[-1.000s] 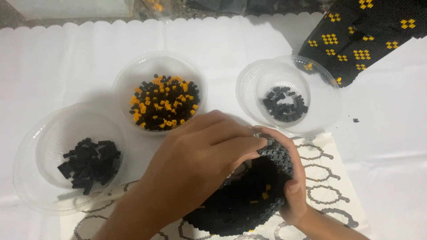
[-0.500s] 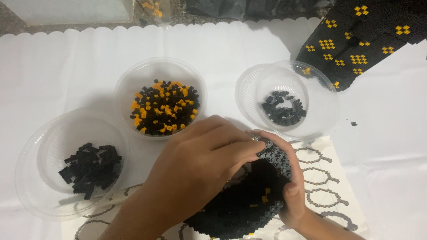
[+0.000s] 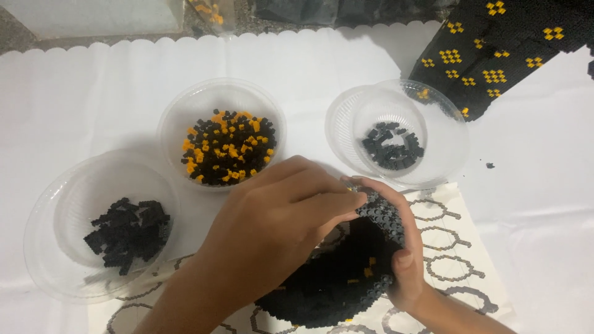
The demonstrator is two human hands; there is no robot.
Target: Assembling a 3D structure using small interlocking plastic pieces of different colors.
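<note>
A curved black panel of small building bricks [image 3: 346,278], with a few orange ones set in it, is held over a printed pattern sheet [image 3: 451,247]. My right hand [image 3: 402,253] wraps around its right edge, thumb on the inner face. My left hand [image 3: 278,222] reaches across from the lower left and pinches the panel's top rim with its fingertips. Whether a loose brick sits under those fingertips is hidden.
Three clear plastic bowls stand on the white cloth: one with black bricks [image 3: 49,247] at left, one with black and orange bricks [image 3: 179,117] in the middle, one with few black bricks [image 3: 445,142] at right. A large black-and-orange brick panel [image 3: 495,49] lies at the top right.
Both hands stay on the curved panel with only slight shifts of the fingers at the top rim. The bowls have not moved.
</note>
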